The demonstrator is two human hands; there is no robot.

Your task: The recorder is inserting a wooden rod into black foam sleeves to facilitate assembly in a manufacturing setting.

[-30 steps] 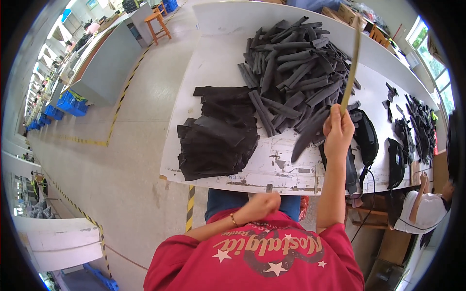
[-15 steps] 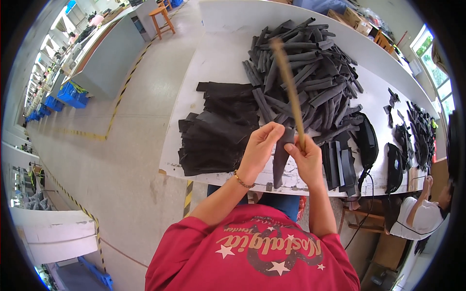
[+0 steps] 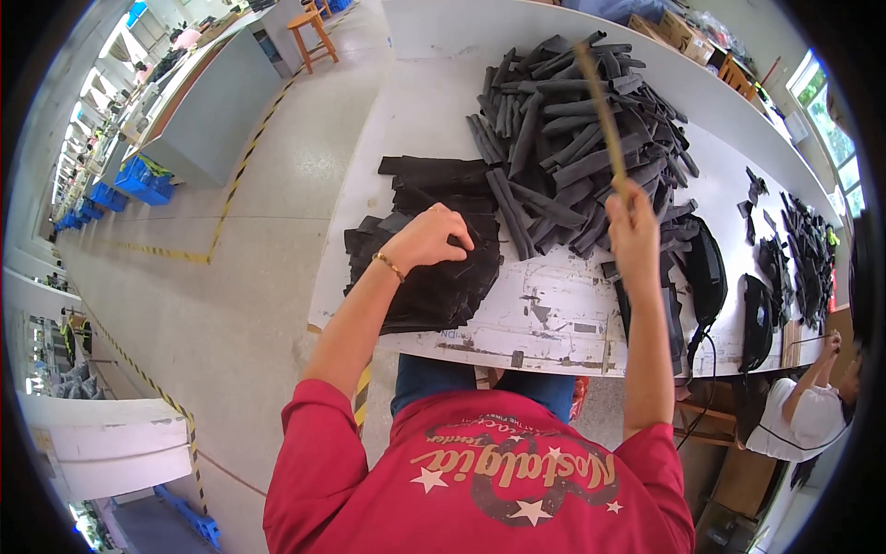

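My left hand (image 3: pixel 430 240) is over a flat spread stack of black fabric pieces (image 3: pixel 388 291) on the left of the table. Its fingers are curled closed, and whether a piece is between them is lost against the black stack. My right hand (image 3: pixel 635 238), raised farther right, is wrapped around a thin wooden stick (image 3: pixel 604 115) that points up and away. Behind the stick lies a big heap of dark grey fabric tubes (image 3: pixel 572 166), the nearest ones lying just left of my right hand.
The white table (image 3: pixel 544 314) has a worn front edge and a raised back panel (image 3: pixel 517 32). Black pouches (image 3: pixel 707 272) with a cord and more dark strips (image 3: pixel 801 249) lie to the right. A person in white (image 3: pixel 796 415) sits at the far right. A wooden stool (image 3: pixel 311 42) stands far left.
My hands have moved apart: the left went left onto the flat stack, the right went up and right with the stick. The dark tube held between them no longer shows there.
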